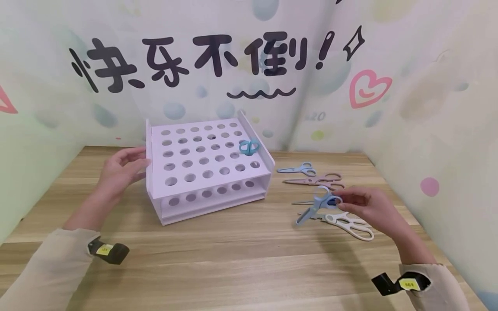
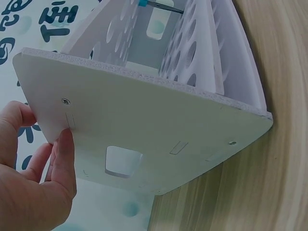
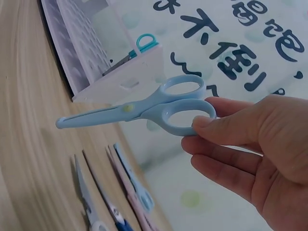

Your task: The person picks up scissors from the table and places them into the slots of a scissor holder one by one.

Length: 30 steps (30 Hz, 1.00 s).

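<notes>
My left hand (image 1: 119, 167) is at the left side panel of a white rack (image 1: 179, 172) with rows of round holes. In the left wrist view its fingertips touch the panel's outer face (image 2: 120, 110), one digit right at the edge. My right hand (image 1: 375, 211) pinches light blue scissors (image 3: 144, 108) by one handle loop, between thumb and fingers. Their blades are together and held up over the table, pointing toward the rack. Teal scissors (image 1: 249, 147) stand in a hole near the rack's right side, handles up.
On the wooden table (image 1: 233, 259), right of the rack, lie other scissors: a light blue pair (image 1: 301, 169), a pink pair (image 1: 311, 181), a dark blue-handled pair (image 1: 333, 201) and a white-handled pair (image 1: 352, 224). A printed curtain (image 1: 311, 112) hangs close behind.
</notes>
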Available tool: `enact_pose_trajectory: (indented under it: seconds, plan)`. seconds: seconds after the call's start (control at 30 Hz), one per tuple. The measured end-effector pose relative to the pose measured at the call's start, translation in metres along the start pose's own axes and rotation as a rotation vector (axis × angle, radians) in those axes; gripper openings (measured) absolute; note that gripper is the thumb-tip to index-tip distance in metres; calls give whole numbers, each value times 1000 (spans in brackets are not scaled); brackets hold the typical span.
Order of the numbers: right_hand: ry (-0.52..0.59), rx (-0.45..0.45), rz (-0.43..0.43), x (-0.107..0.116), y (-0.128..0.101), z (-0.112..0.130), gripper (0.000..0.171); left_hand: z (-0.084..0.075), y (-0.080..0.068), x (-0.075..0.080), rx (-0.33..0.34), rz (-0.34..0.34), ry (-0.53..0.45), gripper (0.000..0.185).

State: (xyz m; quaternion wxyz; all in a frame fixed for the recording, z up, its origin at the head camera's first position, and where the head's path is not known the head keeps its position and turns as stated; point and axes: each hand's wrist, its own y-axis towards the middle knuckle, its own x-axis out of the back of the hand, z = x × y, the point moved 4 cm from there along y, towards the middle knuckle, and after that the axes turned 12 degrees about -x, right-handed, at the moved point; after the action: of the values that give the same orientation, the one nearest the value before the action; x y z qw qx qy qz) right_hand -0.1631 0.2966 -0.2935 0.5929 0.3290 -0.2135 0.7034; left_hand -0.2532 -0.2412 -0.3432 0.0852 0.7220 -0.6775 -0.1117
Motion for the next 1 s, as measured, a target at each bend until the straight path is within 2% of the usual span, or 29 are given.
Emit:
enact_pose_trajectory:
  seconds: [0.2,0.27,0.3,0.33,0.37,0.53,0.63,0.73,1.0]
  plan:
    - [-10,61,31,-4,13,18,28,37,20,19,8,2,60,51]
    - [2,89,47,-4,17,25,28,43,23,22,7,10,53,51]
    - [2,103,50,-4,19,28,28,43,22,22,18,-12,42,50]
    - [2,113,53,-5,21,31,29,39,21,20,13,3,56,50]
    - [1,121,55,-5,23,34,29,35,18,18,18,-20,26,48]
    - [-47,146,53,-8,33,50,27,-10,-5,-6,6,18,79,45]
    - [-50,161,64,-11,39,60,25,-28,-14,-16,22,9,59,39]
    - [-30,181,79,-13,45,70,25,-34,-17,-19,29,5,57,38]
    - [-22,197,110,-18,64,96,24,-32,-16,-17,30,3,49,43]
